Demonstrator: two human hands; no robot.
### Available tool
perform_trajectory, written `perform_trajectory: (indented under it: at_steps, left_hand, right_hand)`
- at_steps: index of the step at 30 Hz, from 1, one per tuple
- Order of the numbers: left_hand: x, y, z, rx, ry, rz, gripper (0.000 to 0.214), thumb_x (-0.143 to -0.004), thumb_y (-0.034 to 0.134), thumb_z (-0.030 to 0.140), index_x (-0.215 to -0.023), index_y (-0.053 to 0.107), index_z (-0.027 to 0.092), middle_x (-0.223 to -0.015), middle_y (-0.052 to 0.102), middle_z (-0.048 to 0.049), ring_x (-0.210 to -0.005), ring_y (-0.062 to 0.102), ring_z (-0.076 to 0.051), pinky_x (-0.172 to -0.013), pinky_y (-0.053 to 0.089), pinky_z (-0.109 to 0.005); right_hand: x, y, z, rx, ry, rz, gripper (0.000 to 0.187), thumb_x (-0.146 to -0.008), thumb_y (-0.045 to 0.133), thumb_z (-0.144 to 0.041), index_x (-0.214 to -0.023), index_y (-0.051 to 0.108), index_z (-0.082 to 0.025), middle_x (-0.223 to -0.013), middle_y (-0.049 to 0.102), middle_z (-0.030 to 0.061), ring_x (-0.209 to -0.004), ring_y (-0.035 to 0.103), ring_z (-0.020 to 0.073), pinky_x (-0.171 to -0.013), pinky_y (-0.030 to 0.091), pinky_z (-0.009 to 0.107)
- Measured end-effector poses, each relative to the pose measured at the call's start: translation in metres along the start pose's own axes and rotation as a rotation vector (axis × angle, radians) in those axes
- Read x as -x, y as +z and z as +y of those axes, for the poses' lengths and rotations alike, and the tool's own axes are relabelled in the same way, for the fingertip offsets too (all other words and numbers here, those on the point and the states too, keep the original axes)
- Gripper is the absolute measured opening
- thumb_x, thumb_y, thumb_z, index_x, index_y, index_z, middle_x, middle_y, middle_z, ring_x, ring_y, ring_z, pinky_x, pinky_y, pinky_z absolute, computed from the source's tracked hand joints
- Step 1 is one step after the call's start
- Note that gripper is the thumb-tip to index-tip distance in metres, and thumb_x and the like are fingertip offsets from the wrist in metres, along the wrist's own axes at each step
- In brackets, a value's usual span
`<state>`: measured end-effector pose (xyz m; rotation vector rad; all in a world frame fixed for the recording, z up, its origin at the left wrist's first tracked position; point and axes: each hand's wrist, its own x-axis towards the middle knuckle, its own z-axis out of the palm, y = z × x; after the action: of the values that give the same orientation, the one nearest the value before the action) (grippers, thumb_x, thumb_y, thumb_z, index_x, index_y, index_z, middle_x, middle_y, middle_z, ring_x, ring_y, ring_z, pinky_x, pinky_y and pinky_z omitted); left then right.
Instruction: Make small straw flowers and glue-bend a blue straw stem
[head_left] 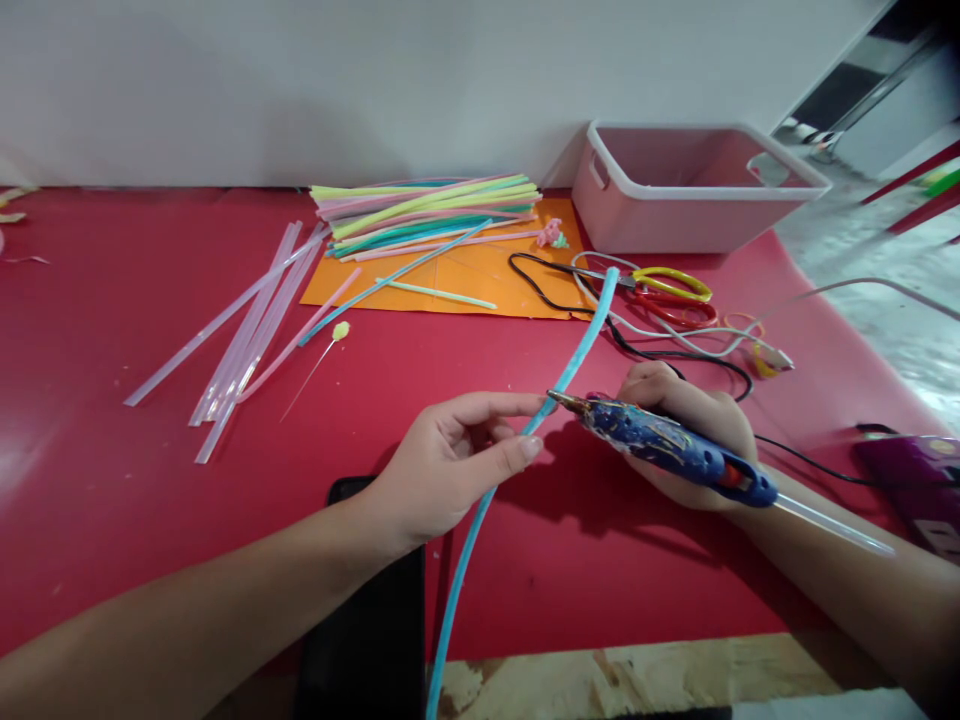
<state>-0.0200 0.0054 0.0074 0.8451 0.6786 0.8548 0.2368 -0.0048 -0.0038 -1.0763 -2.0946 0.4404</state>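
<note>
Between the thumb and forefinger of my left hand [450,465] is a light blue pipe cleaner [466,555], running from the table's near edge up toward the scissors. My right hand [690,425] grips a blue hot glue gun [660,440] smeared with dried glue. A clear glue stick [832,525] sticks out of the gun's back end. The metal nozzle meets or nearly meets the pipe cleaner just above my left fingertips. Part of my right hand is hidden behind the gun.
A bundle of coloured pipe cleaners [427,215] lies on an orange sheet [450,295]. Clear glue sticks [255,330] lie left of it. At the right are a pink bin [675,220], yellow-and-red-handled scissors [667,290] and tangled cables [697,352]. A black phone-like slab [367,620] sits under my left forearm.
</note>
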Motion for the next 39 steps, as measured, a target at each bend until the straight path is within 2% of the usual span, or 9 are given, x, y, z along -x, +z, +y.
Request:
perform_trajectory:
  at_steps: [5, 13, 18, 23, 27, 33, 39]
  left_hand:
    - [0.0005, -0.0003, 0.0006, -0.082, -0.004, 0.016, 0.022, -0.076, 0.081, 0.016, -0.096, 0.080, 0.025, -0.068, 0.065, 0.0045, -0.064, 0.062, -0.004, -0.062, 0.049, -0.013]
    - [0.0011, -0.0011, 0.0013, -0.170, 0.019, -0.009, 0.026, -0.075, 0.081, 0.020, -0.100, 0.080, 0.023, -0.068, 0.054, 0.0044, -0.063, 0.054, -0.006, -0.062, 0.046, -0.019]
    - [0.0016, 0.0001, 0.0018, -0.204, 0.022, 0.005, 0.025, -0.075, 0.081, 0.022, -0.100, 0.080, 0.022, -0.069, 0.054, 0.0032, -0.064, 0.054, -0.008, -0.061, 0.046, -0.022]
    - [0.0018, -0.0012, 0.0006, -0.246, 0.035, 0.017, 0.028, -0.076, 0.080, 0.024, -0.103, 0.079, 0.021, -0.069, 0.055, 0.0026, -0.064, 0.055, -0.010, -0.060, 0.045, -0.023]
    - [0.0006, -0.0012, -0.0003, -0.210, 0.014, 0.063, 0.034, -0.076, 0.080, 0.024, -0.109, 0.074, 0.019, -0.070, 0.056, 0.0041, -0.064, 0.056, -0.008, -0.064, 0.046, -0.022]
    - [-0.0001, 0.0016, 0.0013, -0.182, -0.019, 0.114, 0.035, -0.075, 0.082, 0.028, -0.104, 0.066, 0.016, -0.067, 0.058, 0.0059, -0.064, 0.058, -0.008, -0.066, 0.047, -0.021]
    - [-0.0012, 0.0026, 0.0033, -0.150, -0.027, 0.158, 0.030, -0.071, 0.084, 0.027, -0.090, 0.064, 0.015, -0.069, 0.060, 0.0051, -0.064, 0.058, -0.007, -0.067, 0.048, -0.020]
  right_hand:
    - [0.0009, 0.0005, -0.0012, -0.005, 0.040, 0.019, 0.019, -0.079, 0.069, -0.015, -0.087, 0.055, -0.024, -0.074, 0.055, -0.0006, -0.068, 0.053, 0.0163, -0.060, 0.043, 0.030]
    - [0.0023, 0.0003, 0.0003, 0.020, 0.065, 0.053, 0.020, -0.078, 0.068, -0.012, -0.085, 0.054, -0.025, -0.075, 0.057, -0.0011, -0.067, 0.054, 0.0149, -0.058, 0.044, 0.028]
    - [0.0019, -0.0005, 0.0001, 0.067, 0.134, 0.090, 0.021, -0.074, 0.066, -0.011, -0.083, 0.054, -0.025, -0.075, 0.059, -0.0007, -0.062, 0.056, 0.0155, -0.055, 0.044, 0.029]
    - [-0.0005, -0.0008, -0.0009, 0.135, 0.206, 0.148, 0.020, -0.073, 0.065, -0.010, -0.081, 0.055, -0.025, -0.061, 0.060, -0.0046, -0.048, 0.052, 0.0134, -0.045, 0.042, 0.027]
    - [-0.0007, -0.0006, -0.0019, 0.117, 0.250, 0.175, 0.020, -0.077, 0.066, -0.009, -0.084, 0.056, -0.025, -0.064, 0.063, -0.0028, -0.050, 0.056, 0.0148, -0.048, 0.046, 0.028]
    - [0.0011, 0.0011, -0.0049, 0.112, 0.161, 0.198, 0.019, -0.080, 0.070, -0.013, -0.084, 0.056, -0.025, -0.069, 0.063, -0.0015, -0.052, 0.057, 0.0144, -0.048, 0.045, 0.028]
    - [-0.0021, 0.0068, -0.0074, -0.021, -0.025, 0.075, 0.018, -0.078, 0.065, -0.013, -0.087, 0.055, -0.025, -0.073, 0.058, 0.0007, -0.065, 0.054, 0.0172, -0.057, 0.047, 0.030]
